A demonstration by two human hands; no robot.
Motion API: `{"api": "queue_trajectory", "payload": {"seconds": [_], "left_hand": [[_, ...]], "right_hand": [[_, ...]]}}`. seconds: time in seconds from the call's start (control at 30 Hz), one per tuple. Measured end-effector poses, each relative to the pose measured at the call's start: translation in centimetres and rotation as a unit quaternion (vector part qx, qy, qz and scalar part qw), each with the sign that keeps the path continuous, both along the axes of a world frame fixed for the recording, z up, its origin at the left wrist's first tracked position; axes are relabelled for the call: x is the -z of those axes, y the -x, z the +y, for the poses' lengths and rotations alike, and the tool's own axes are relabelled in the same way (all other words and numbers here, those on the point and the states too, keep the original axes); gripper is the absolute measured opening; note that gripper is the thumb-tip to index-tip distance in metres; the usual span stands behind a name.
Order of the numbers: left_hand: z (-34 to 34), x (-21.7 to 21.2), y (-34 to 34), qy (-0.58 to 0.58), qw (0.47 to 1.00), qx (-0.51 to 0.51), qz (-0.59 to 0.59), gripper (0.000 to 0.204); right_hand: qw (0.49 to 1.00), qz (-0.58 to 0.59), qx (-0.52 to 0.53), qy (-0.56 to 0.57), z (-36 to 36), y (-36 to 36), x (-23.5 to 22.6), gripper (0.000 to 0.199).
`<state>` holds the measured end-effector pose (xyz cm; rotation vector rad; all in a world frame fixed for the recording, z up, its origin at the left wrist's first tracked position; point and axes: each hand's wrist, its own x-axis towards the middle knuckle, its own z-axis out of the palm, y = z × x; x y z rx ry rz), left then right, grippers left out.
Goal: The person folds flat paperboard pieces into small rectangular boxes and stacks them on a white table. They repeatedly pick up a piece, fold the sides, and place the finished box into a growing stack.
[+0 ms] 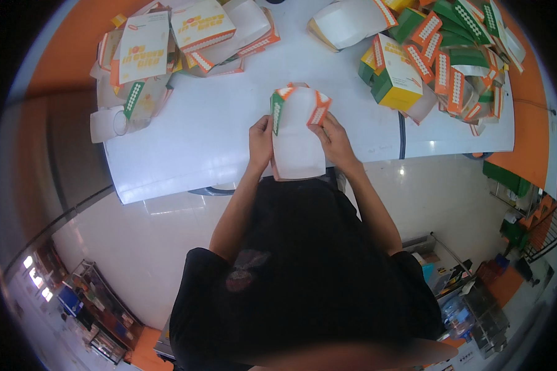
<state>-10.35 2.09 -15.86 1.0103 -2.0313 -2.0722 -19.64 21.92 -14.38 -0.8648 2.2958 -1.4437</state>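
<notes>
A white rectangular surface [185,154] stands over a glossy pale tiled floor [136,241], with orange walling beyond it; at the near edge of the surface, straight before the person in the black shirt, a flat white cardboard carton blank with orange and green flaps [297,133] is held upright-lengthwise, its flaps pointing away from the body; the left hand [261,143] is closed on the blank's left edge, thumb on top just below the green flap; the right hand [334,139] grips the right edge beside the orange flap, fingers curled round it; a loose heap of flat white and orange carton blanks [167,43] lies on the far left of the surface; a larger heap of green, orange and yellow folded cartons [439,55] crowds the far right, well apart from the hands.
</notes>
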Motion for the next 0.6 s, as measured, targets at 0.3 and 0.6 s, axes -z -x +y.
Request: {"api": "queue_trajectory", "payload": {"seconds": [0.3, 0.6], "left_hand": [[2.5, 2.9, -5.2, 0.016, 0.998, 0.034, 0.044, 0.064], [2.0, 0.3, -4.6, 0.073, 0.997, -0.017, 0.036, 0.034]], "right_hand": [[0.993, 0.097, 0.055, 0.043, -1.1, -5.7, 3.4, 0.031], [0.965, -0.262, -0.004, 0.003, -0.1, -4.2, 3.5, 0.04]]}}
